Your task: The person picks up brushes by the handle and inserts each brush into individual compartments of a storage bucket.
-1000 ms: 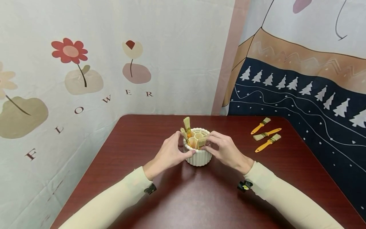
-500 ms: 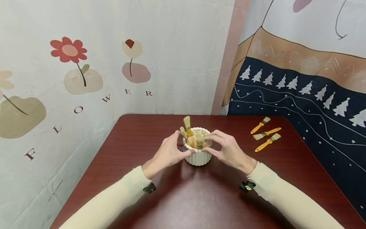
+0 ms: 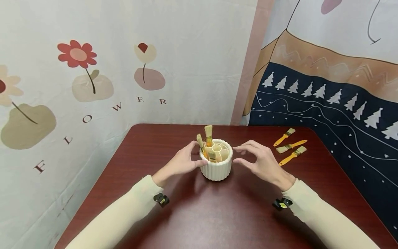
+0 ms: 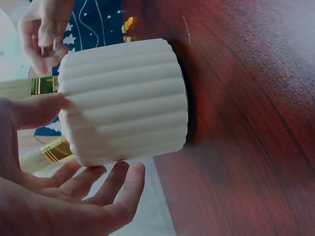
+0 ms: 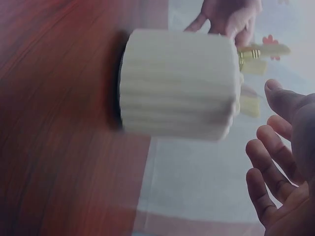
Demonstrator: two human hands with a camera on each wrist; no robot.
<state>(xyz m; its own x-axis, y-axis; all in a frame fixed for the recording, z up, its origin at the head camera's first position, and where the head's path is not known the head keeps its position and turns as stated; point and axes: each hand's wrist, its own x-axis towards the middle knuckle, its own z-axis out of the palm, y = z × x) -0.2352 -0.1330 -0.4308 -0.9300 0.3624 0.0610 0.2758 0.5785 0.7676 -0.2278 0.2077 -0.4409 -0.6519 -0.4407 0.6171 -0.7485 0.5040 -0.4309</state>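
A white ribbed pot (image 3: 216,172) with a divided insert stands upright on the table. Three paintbrushes stick out of it, bristles up: a back brush (image 3: 208,131), a left brush (image 3: 200,139) and a lower-sitting front brush (image 3: 212,157). My left hand (image 3: 183,162) holds the pot at its left side, the thumb on the front rim and the fingers curved along the wall (image 4: 123,98). To the right of the pot, my right hand (image 3: 264,160) is apart from it, thumb and fingers spread around nothing; the right wrist view shows the same gap beside the pot (image 5: 177,83).
Three more yellow-handled paintbrushes lie at the table's back right: a far brush (image 3: 284,137), a middle brush (image 3: 291,146) and a near brush (image 3: 293,155). The dark red table (image 3: 214,211) meets printed cloth hangings (image 3: 192,69) at its back edge.
My right hand has let go of the front brush and drawn back to the right. The brushes in the pot have shifted round clockwise, seen from above. My left hand stays at the pot.
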